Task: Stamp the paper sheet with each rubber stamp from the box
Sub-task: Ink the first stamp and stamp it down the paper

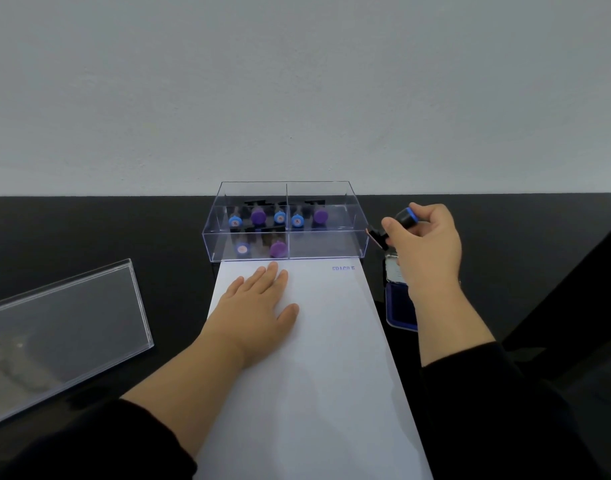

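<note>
The long white paper sheet (318,358) lies flat on the glossy black counter (89,230), its far edge just touching the front wall of the clear acrylic box with dividers (328,245). One blue imprint reading "FRAGILE" (343,268) sits at the sheet's far right corner; the rest of the paper that shows is blank. So the task looks barely begun — one mark down, as far as can be seen.

Inside the box seven stamps remain: blue-capped and purple-capped ones in the back compartments (279,217), and two more in the front left compartment (259,248). The front right compartment shows nothing in it. Each of these most likely still needs inking and pressing.

The right hand (427,244) is raised beside the box's right end, its fingers (389,226) curled closed around a black rubber stamp with a blue-ringed cap (403,218), the stamp tilted with its face pointing left. Just beneath the hand sits the open blue ink pad (399,299), partly hidden by the wrist. Whether this stamp made the "FRAGILE" mark or is due to be inked cannot be told.

The left hand (259,310) rests palm-down, spread open on the upper part of the sheet, gripping nothing — it pins the paper. The clear plastic lid (61,327) lies well apart on the left.
</note>
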A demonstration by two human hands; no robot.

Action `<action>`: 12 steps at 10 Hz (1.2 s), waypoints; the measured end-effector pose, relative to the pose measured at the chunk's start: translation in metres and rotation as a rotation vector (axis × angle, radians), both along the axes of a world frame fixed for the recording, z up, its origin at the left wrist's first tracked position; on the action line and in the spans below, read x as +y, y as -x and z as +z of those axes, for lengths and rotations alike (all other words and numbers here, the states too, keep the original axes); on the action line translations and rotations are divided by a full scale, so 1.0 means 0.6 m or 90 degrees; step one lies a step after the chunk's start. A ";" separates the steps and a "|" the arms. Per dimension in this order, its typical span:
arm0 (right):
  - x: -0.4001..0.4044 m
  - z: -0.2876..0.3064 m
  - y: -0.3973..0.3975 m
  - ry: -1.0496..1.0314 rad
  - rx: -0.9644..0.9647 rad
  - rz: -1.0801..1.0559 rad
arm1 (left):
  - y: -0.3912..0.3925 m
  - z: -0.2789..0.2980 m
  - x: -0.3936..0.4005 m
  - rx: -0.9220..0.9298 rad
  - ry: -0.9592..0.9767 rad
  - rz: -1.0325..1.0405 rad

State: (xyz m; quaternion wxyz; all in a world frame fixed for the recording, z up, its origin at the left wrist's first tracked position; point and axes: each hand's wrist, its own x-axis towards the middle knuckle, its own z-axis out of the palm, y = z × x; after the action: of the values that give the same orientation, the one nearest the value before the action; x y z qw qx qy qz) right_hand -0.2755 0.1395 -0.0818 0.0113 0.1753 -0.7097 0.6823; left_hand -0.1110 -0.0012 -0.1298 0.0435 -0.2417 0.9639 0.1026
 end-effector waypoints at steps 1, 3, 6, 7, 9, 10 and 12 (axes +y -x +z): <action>0.001 -0.001 -0.001 -0.008 0.003 0.002 | 0.000 0.000 0.000 0.000 0.001 0.001; 0.002 0.002 -0.003 -0.018 0.000 0.008 | 0.000 0.000 -0.001 0.002 0.000 0.001; 0.002 0.000 -0.001 -0.040 -0.003 0.004 | 0.001 -0.002 0.000 0.006 -0.004 0.007; 0.002 -0.001 -0.001 -0.049 0.000 0.000 | 0.000 -0.002 0.001 0.011 -0.005 0.009; 0.002 -0.002 -0.002 -0.073 0.006 0.004 | 0.000 -0.001 0.000 0.005 -0.003 0.008; 0.005 -0.003 -0.006 -0.095 0.019 0.005 | 0.001 0.000 0.001 -0.003 -0.003 0.007; 0.026 0.003 -0.021 -0.157 0.069 -0.011 | -0.001 0.003 0.002 -0.011 -0.006 0.002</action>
State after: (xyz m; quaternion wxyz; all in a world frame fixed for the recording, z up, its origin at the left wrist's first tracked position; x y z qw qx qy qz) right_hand -0.2626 0.1550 -0.0801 0.0337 0.2054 -0.7882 0.5791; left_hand -0.1106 0.0001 -0.1278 0.0525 -0.2439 0.9627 0.1048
